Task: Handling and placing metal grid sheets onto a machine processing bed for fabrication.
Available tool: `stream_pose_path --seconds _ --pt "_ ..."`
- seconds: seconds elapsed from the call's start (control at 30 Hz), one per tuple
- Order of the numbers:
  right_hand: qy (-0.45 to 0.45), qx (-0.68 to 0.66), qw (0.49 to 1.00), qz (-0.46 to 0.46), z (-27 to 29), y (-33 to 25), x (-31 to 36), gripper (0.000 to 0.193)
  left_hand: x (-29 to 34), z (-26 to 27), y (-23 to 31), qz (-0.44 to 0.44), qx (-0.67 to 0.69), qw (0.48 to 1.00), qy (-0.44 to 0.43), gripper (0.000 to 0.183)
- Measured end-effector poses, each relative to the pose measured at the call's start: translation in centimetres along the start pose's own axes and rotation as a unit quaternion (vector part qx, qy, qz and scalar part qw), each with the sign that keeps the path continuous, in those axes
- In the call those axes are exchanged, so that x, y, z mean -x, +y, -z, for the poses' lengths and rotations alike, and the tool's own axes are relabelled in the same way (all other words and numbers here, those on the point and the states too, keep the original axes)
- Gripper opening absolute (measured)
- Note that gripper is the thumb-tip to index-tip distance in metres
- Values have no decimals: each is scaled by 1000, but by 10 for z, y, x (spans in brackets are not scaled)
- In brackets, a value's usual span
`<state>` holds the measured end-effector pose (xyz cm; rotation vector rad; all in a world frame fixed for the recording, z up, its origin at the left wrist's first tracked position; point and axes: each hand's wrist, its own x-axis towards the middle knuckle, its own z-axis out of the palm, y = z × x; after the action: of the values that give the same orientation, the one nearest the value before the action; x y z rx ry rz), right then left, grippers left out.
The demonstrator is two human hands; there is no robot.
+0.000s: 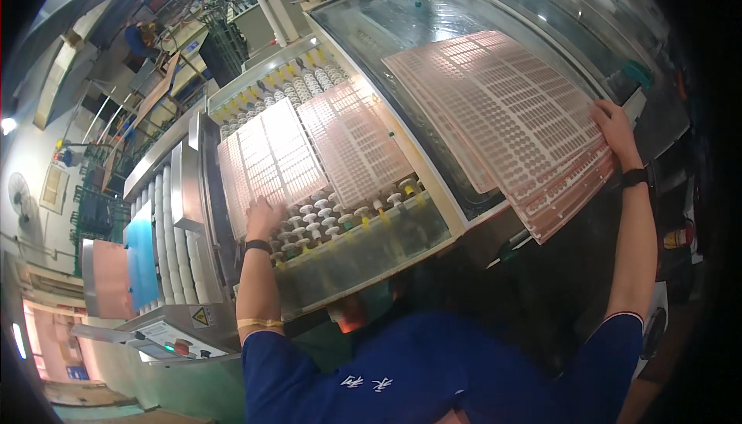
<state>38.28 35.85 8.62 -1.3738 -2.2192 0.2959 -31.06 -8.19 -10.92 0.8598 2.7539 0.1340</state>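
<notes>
The left hand (263,217) lay flat and open on a panel (270,163) over the rollers (313,223). The right hand (613,124) gripped the stack (502,115) at its edge.

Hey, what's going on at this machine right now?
A person in a blue shirt is working at a roller conveyor. The left hand rests on the near edge of a perforated panel on the rollers; another panel lies beside it. The right hand touches a stack of similar panels on the machine's glass cover.

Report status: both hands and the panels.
Left hand flat on panel on rollers. Right hand grips edge of panel stack on glass cover. Nothing in the way.
</notes>
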Motion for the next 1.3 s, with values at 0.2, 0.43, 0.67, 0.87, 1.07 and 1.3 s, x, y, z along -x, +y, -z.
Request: stream_pose_path --seconds 0.2,0.43,0.67,0.87,1.07,1.3 --pt "-2 -3 1000 -2 4 -18 3 44 -34 -2 -2 16 -6 1000 24 76" --pt "15 7 1000 -6 5 -22 9 43 -42 10 28 52 -6 998 28 74" --pt "20 -17 1000 16 -2 -29 -1 43 -58 -4 11 -21 -31 996 78 74" --pt "12 -2 1000 15 0 -11 7 39 88 48 214 -383 315 865 70 61" --pt "37 2 999 18 -3 -13 -2 41 196 100 308 -631 229 735 95 72" --pt "-55 66 996 33 20 -21 21 46 225 81 353 -719 144 670 117 50"
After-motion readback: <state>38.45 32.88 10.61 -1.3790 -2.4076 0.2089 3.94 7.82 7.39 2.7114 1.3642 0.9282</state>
